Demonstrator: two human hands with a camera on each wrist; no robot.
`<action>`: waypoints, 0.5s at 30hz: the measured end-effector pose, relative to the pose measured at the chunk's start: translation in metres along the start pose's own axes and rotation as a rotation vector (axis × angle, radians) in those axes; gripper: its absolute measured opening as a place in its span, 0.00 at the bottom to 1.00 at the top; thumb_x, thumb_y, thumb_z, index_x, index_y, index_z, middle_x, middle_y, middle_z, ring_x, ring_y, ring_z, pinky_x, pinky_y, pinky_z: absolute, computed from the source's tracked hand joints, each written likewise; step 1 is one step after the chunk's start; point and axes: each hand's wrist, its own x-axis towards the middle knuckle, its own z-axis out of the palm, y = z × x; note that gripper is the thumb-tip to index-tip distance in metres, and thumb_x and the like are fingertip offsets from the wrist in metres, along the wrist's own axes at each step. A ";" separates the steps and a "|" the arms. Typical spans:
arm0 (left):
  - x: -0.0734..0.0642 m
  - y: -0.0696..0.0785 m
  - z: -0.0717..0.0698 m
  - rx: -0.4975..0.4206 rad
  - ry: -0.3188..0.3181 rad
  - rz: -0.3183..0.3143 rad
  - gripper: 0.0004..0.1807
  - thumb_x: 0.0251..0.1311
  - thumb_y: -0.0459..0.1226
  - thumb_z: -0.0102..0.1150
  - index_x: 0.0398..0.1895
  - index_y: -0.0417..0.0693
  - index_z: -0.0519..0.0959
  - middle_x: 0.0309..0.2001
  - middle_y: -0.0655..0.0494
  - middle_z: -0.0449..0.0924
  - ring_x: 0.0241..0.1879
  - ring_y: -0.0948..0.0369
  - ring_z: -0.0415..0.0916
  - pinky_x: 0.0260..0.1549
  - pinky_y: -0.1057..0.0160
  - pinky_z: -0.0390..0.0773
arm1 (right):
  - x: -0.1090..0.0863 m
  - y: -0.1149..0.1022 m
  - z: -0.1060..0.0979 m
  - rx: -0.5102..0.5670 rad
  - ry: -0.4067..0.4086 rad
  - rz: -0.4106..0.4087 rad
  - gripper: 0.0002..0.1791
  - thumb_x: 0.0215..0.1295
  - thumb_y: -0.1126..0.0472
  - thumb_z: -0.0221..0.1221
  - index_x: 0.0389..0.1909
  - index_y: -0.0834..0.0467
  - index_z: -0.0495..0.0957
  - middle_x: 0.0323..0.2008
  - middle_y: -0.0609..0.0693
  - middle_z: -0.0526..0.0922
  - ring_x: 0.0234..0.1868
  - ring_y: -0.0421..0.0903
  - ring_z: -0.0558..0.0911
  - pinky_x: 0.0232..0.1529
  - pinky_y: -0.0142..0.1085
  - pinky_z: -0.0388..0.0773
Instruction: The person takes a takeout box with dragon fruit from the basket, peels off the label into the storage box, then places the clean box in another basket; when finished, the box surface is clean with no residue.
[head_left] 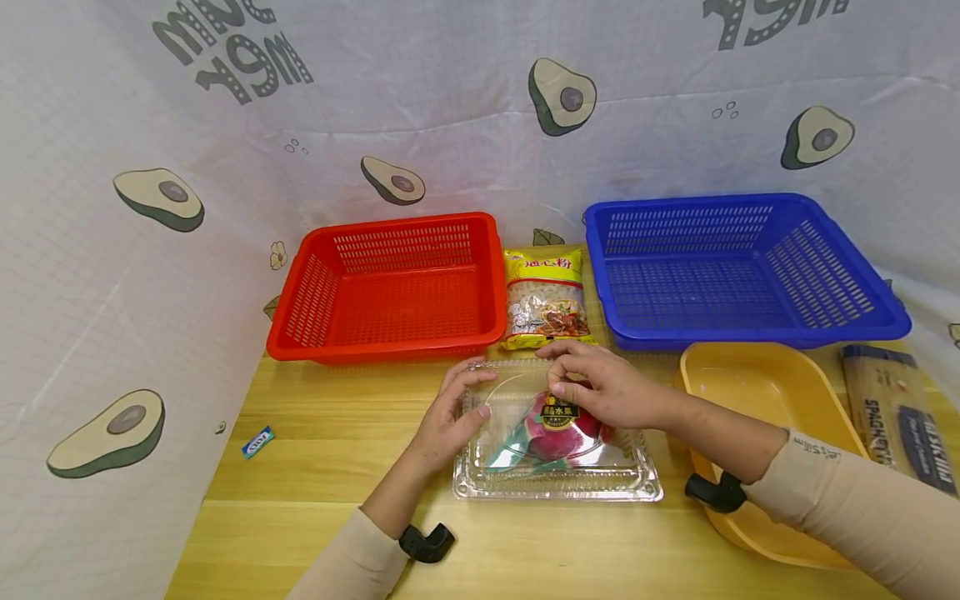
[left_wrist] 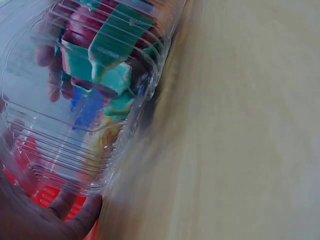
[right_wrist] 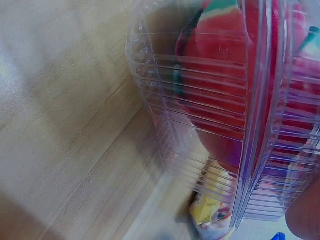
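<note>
A clear plastic clamshell box point(head_left: 480, 479) lies closed on the table, with a pink dragon fruit with green scales point(head_left: 551, 442) inside. On its lid is a black and gold label point(head_left: 562, 414). My right hand point(head_left: 600, 379) is over the lid, its thumb and forefinger pinching at the label's upper edge. My left hand point(head_left: 446, 425) rests on the box's left side with relaxed fingers, the thumb on the lid. In the left wrist view its fingers point(left_wrist: 82, 215) are against the end of the box. The right wrist view shows the ribbed box side point(right_wrist: 215, 90).
Behind the box stand a red basket point(head_left: 405, 346), a yellow pasta bag point(head_left: 547, 304) and a blue basket point(head_left: 750, 333). A yellow tub point(head_left: 720, 367) sits under the right forearm, with a spaghetti pack point(head_left: 892, 408) beyond it. Far left lies a small blue-green packet point(head_left: 258, 442).
</note>
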 end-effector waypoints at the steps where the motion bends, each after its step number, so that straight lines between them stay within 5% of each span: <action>1: 0.000 0.000 0.000 0.001 -0.001 0.002 0.24 0.63 0.36 0.53 0.64 0.45 0.73 0.76 0.45 0.55 0.78 0.43 0.49 0.74 0.28 0.46 | 0.000 0.000 0.000 0.009 -0.003 0.000 0.09 0.74 0.58 0.58 0.33 0.42 0.76 0.65 0.57 0.77 0.65 0.65 0.75 0.65 0.68 0.66; 15: 0.000 0.002 0.000 0.002 -0.001 -0.002 0.24 0.63 0.35 0.54 0.64 0.45 0.73 0.76 0.43 0.55 0.78 0.42 0.49 0.72 0.25 0.46 | 0.000 0.000 -0.005 0.068 -0.038 0.010 0.09 0.75 0.61 0.56 0.33 0.44 0.76 0.66 0.59 0.75 0.67 0.66 0.73 0.65 0.70 0.66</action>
